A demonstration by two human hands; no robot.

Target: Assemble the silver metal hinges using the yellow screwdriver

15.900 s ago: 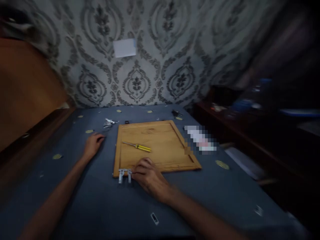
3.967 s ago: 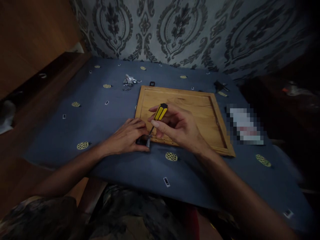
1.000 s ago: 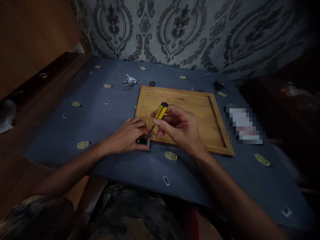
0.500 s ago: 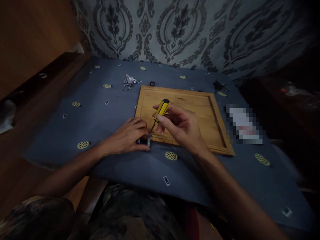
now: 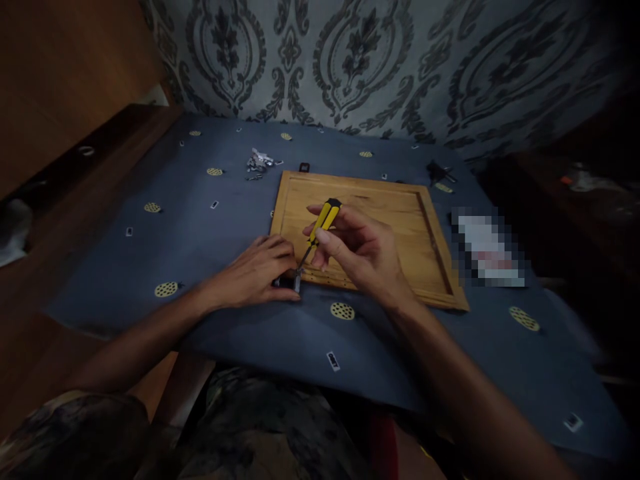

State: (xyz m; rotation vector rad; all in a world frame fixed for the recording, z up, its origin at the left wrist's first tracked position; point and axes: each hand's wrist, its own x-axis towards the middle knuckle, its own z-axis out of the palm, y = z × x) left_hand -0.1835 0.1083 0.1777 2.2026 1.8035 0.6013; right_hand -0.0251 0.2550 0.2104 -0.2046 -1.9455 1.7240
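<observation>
A yellow-and-black screwdriver (image 5: 325,220) is pinched in the fingers of my right hand (image 5: 367,250), its handle tilted up and to the right. Its shaft points down to the front left corner of a framed wooden panel (image 5: 380,193), which lies flat. At that corner my left hand (image 5: 267,270) closes its thumb and fingers around a small metal fitting (image 5: 297,285). The screwdriver's tip meets the fitting's upper end; my fingers hide much of the fitting, so its exact kind does not show.
A blue cloth with yellow prints (image 5: 200,233) covers the table. Behind the panel lie a pile of silvery metal parts (image 5: 260,160), a small black square piece (image 5: 305,167) and a dark object (image 5: 440,172). A blurred-out item (image 5: 487,247) lies at the right.
The screwdriver's handle has turned slightly in my right fingers, which have shifted a little on it. My left hand, the fitting and the panel stay in place.
</observation>
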